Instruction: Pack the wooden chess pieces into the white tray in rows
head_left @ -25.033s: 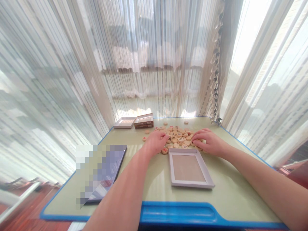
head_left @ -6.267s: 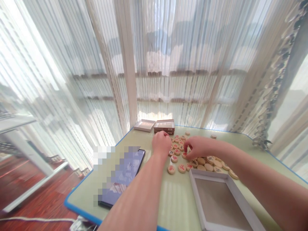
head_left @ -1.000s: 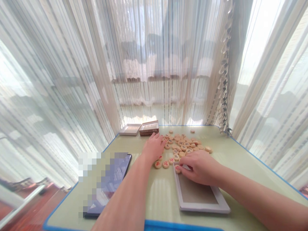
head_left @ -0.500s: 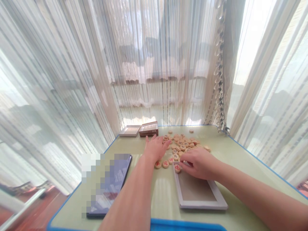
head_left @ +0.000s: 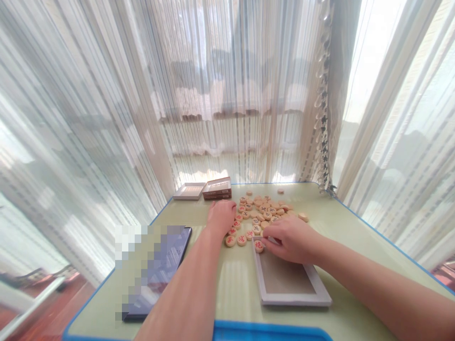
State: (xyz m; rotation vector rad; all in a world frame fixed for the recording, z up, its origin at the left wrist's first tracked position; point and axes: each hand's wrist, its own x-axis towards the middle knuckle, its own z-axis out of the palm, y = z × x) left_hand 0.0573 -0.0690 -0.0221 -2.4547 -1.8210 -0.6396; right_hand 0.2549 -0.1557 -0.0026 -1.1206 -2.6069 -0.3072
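Note:
Xiangqi pieces (head_left: 268,215), round and pale wood with red or black characters, lie heaped mid-table. At the heap's left edge is my left hand (head_left: 222,215), its fingers curled in beside several red-marked pieces. What it holds, if anything, is hidden. My right hand (head_left: 291,239) is over the far edge of an open shallow box (head_left: 296,300) with a grey-brown inside, thumb and forefinger drawn together. A red-marked piece (head_left: 259,246) sits in the box's far left corner, close to that thumb. Whatever the right fingertips grip cannot be made out.
Left of my arm lies a tablet (head_left: 161,274), partly blurred by pixels. A shallow tray (head_left: 189,191) and a brown box (head_left: 217,188) stand at the back left. Blue edging rims the green table (head_left: 234,289); sheer curtains (head_left: 234,94) hang behind. Something blue (head_left: 270,331) is at the near edge.
My left hand's spread fingers have curled in, and the hand has drawn slightly left, uncovering red-marked pieces. My right hand stays by the box corner. The whole view has shifted slightly.

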